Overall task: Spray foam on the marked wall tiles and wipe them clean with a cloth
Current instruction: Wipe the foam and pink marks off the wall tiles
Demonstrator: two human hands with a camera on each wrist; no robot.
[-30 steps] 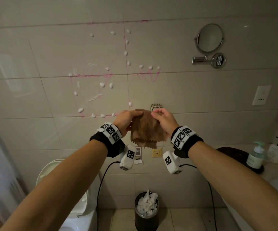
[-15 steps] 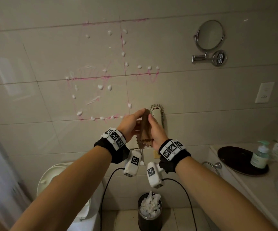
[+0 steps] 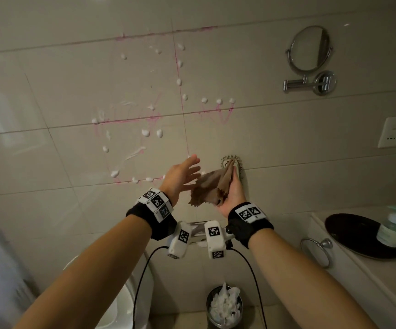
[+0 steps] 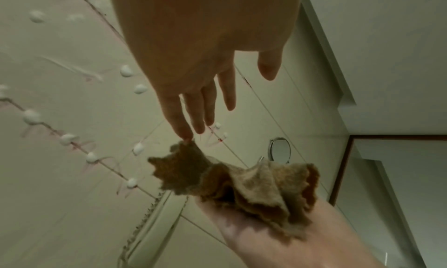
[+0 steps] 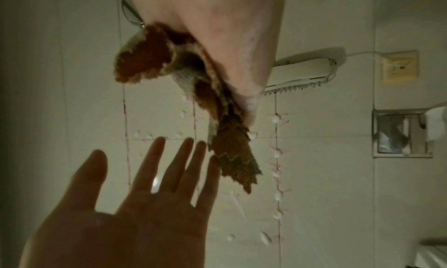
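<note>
The marked wall tiles point(image 3: 130, 119) carry pink lines and several white foam dabs point(image 3: 146, 132) straight ahead. A brown cloth point(image 3: 207, 186) with zigzag edges is bunched in my right hand point(image 3: 233, 186), which grips it between thumb and fingers in front of the wall. My left hand point(image 3: 187, 172) is just left of it with straight, spread fingers, holding nothing. In the left wrist view a fingertip of the left hand point(image 4: 205, 100) just touches a corner of the cloth point(image 4: 241, 182). The right wrist view shows the cloth point(image 5: 232, 157) hanging from the right hand point(image 5: 229, 52) above the spread left hand point(image 5: 157, 176).
A wall phone point(image 3: 233, 160) hangs right behind the right hand. A round mirror point(image 3: 309, 48) on an arm is at the upper right. Below are a waste bin point(image 3: 224, 305) with tissues, a toilet point(image 3: 121, 305), and a counter with a black tray point(image 3: 348, 231) and a soap bottle point(image 3: 391, 229).
Both hands held the cloth spread, then pressed it folded between them. Now the left hand has let go and opened, and the right hand alone holds the cloth.
</note>
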